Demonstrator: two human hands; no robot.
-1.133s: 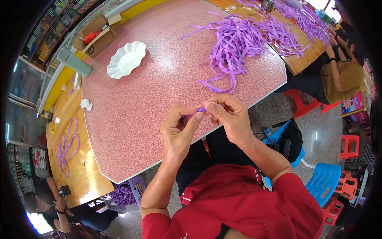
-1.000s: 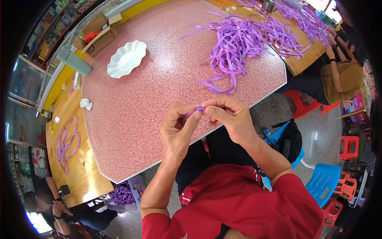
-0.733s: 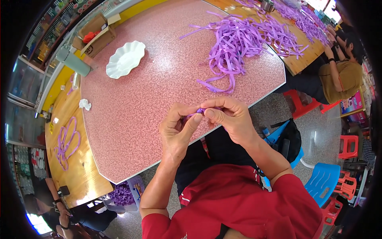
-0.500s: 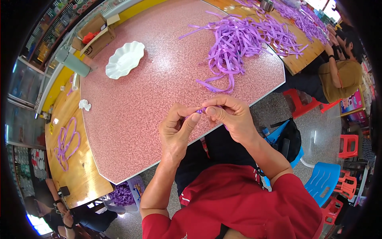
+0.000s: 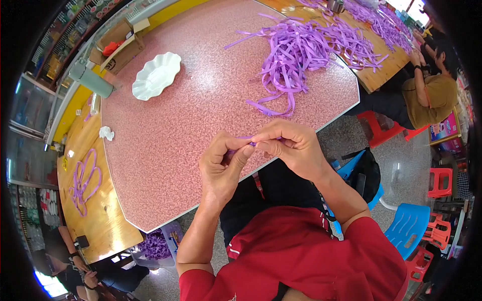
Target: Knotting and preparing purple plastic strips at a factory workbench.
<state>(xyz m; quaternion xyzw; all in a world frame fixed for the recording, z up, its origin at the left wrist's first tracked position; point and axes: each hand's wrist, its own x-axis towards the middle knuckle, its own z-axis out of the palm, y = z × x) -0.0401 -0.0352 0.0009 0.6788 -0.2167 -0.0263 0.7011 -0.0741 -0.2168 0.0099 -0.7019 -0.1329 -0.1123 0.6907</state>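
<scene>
Over the near edge of the pink speckled table, my two hands meet fingertip to fingertip. My left hand pinches a purple ribbon between thumb and fingers. From the other side my right hand grips the same ribbon, its thumb and forefinger closed on it. Only short bits of the ribbon show; my fingers cover the rest. Beyond my hands lies a big loose heap of purple ribbons, with one loop trailing toward me.
A white scalloped dish, a crumpled tissue, a green bottle and a cardboard box stand to the left. More ribbon lies on the wooden table. A bin holds purple pieces. People sit at both sides; a blue chair is at right.
My fingertips have shifted slightly on the ribbon, and a short flat stretch of it now shows above my left fingers. The heap and dish stay put.
</scene>
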